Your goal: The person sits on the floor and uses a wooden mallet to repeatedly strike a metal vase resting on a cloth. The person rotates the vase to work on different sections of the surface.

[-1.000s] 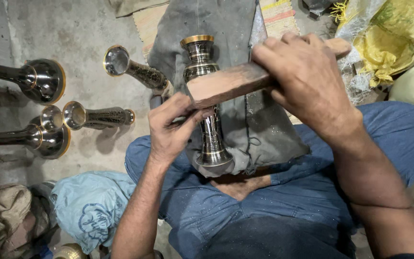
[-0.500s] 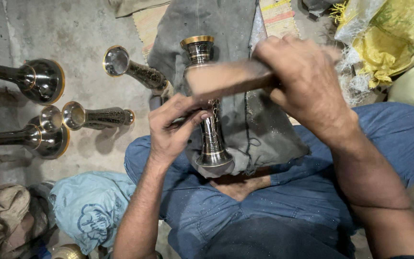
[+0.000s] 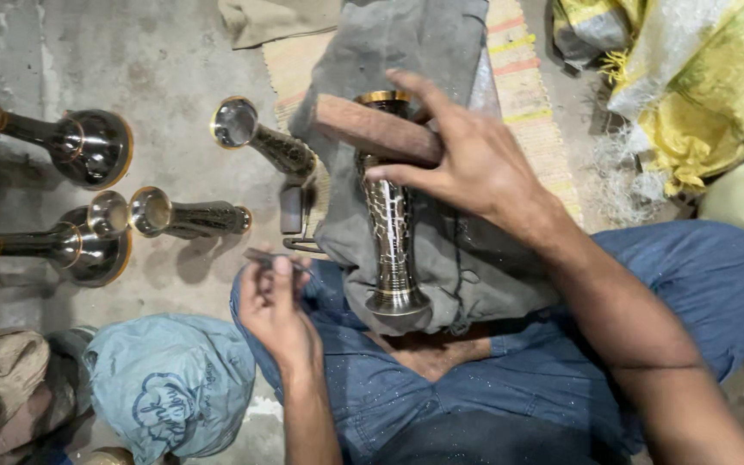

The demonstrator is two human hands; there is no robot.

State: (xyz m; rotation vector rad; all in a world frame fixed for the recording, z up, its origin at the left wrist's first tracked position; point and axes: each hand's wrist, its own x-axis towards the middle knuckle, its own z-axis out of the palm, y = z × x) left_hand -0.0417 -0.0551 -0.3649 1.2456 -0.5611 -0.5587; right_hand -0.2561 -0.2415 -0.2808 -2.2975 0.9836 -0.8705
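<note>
The engraved metal vase [image 3: 392, 232] lies lengthwise at frame centre — steadied under the wooden block [image 3: 376, 129] gripped by the right hand [image 3: 475, 164], nearer — while the left hand [image 3: 273, 301] pinches a thin chisel [image 3: 270, 257] at lower left.

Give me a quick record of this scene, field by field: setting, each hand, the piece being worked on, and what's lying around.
Setting: person seated cross-legged on a concrete floor
Right hand: grips a wooden block over the vase
Left hand: pinches a thin metal tool, off the vase
Workpiece: patterned metal vase lying on grey cloth in the lap
Nearby: four similar metal vases to the left
Other: blue cloth bag, yellow sacks
</note>
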